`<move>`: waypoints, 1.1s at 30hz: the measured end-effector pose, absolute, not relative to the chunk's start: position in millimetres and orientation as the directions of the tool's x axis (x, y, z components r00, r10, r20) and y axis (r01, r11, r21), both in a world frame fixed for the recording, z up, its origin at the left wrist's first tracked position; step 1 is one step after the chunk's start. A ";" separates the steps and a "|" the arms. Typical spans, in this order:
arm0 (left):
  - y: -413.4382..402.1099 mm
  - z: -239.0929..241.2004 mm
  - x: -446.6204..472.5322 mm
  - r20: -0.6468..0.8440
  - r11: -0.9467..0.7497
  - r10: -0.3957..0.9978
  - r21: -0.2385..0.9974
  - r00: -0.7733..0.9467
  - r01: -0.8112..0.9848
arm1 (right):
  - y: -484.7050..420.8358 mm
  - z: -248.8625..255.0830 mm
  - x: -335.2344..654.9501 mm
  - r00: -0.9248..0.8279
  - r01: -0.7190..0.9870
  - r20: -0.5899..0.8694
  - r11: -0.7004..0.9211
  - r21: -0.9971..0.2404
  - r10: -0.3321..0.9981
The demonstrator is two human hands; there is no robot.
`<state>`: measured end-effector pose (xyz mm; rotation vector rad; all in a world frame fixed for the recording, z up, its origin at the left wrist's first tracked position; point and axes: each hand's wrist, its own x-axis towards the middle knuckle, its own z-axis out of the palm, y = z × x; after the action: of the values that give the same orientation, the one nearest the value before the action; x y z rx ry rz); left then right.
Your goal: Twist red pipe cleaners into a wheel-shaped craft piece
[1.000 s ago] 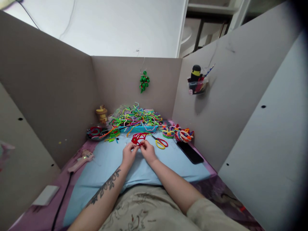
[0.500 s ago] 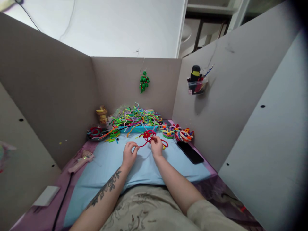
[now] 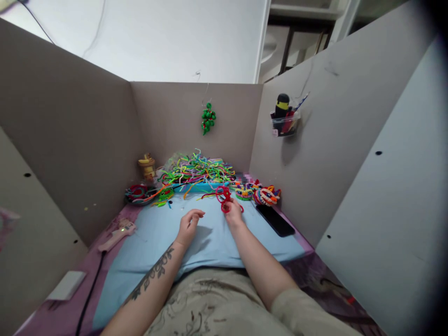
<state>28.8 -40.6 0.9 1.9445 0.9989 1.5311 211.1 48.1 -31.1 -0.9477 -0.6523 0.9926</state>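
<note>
My right hand (image 3: 234, 212) is closed on a red pipe-cleaner shape (image 3: 223, 195), holding it just above the light blue mat (image 3: 210, 240), close to the pile of coloured pipe cleaners (image 3: 196, 171). My left hand (image 3: 189, 226) hovers over the mat to the left, fingers loosely spread, with nothing in it. Scissors with yellow and red handles lie under my right hand and are mostly hidden.
A black phone (image 3: 276, 220) lies at the mat's right. Finished coloured rings (image 3: 266, 196) sit by the right wall. A dish of pipe cleaners (image 3: 139, 193) and a glue gun (image 3: 115, 236) are on the left. Cardboard walls enclose three sides.
My right hand has carried the red pipe-cleaner shape right and away from me. My left hand has let go of it and opened.
</note>
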 end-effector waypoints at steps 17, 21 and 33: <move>-20.0 -0.9 31.8 0.285 -0.293 0.955 0.948 -0.076 -0.125 | 3.6 -26.5 166.9 -0.086 0.262 0.589 0.589 -0.765 0.803; -19.8 -0.8 32.5 0.286 -0.297 0.953 0.947 -0.096 -0.120 | -4.0 -17.4 170.4 0.019 0.413 0.690 0.623 -0.665 0.724; -20.8 -4.4 34.5 0.352 -0.353 0.936 0.935 -0.032 -0.042 | 1.0 -21.9 170.1 -0.071 0.524 0.679 0.606 -0.598 0.731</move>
<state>34.5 -20.8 -4.4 1.4200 0.9988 1.5099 170.1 1.0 -21.9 -1.0342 -1.7338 0.2348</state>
